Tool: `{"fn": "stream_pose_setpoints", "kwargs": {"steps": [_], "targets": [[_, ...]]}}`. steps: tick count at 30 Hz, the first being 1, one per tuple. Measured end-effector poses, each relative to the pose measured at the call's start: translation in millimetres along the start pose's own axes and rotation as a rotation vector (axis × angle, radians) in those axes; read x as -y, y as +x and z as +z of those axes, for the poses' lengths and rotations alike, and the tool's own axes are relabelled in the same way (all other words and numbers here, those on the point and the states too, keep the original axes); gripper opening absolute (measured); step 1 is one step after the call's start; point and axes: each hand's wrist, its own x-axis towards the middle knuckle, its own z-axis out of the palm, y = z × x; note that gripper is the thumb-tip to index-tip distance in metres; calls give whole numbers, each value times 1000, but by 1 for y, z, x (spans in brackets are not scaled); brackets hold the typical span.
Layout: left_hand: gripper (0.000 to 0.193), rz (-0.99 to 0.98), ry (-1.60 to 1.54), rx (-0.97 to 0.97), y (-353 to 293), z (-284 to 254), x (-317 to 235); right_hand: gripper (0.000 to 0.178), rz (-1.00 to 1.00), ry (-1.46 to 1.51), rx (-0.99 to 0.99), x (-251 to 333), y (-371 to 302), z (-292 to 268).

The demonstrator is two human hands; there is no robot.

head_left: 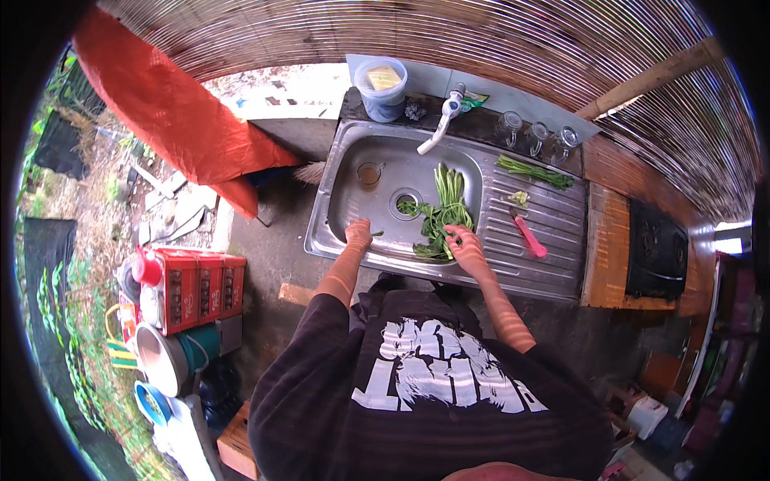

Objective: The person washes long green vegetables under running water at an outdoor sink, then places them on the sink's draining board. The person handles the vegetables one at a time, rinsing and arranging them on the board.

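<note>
A bunch of leafy greens (pixel 451 196) lies along the right side of the steel sink basin (pixel 353 172), pale stems pointing away and leaves toward me. At its leafy end, my right hand (pixel 464 242) has its fingers closed on the leaves. Over the near left part of the basin is my left hand (pixel 358 232), closed, with a small green leaf piece (pixel 377 233) showing at its fingertips. Some leaves lie by the drain (pixel 405 202). A glass mug (pixel 370 174) stands farther back in the basin.
On the ridged drainboard are a pink-handled knife (pixel 529 236), green stalks (pixel 536 171) and small trimmings (pixel 518 198). A white faucet (pixel 443 124) overhangs the basin. Behind stand a plastic tub (pixel 381 92) and upturned glass mugs (pixel 538 136). A black stove (pixel 658 248) sits at right.
</note>
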Motion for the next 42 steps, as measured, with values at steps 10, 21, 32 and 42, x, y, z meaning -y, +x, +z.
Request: {"fn": "stream_pose_setpoints", "kwargs": {"steps": [10,21,32,42], "targets": [[32,277,-1493,241,-18,-108,-30,27,143,243,-81,61,8,51],[20,591,-1554,23,-80,-252,-46,27,-26,543,-163,218,73,-6],[26,693,-1576,152,-83,-285,-61,13,-174,618,-224,253,78,-43],[23,687,-1745,146,-83,-277,-80,14,-167,620,-379,237,54,-33]]}}
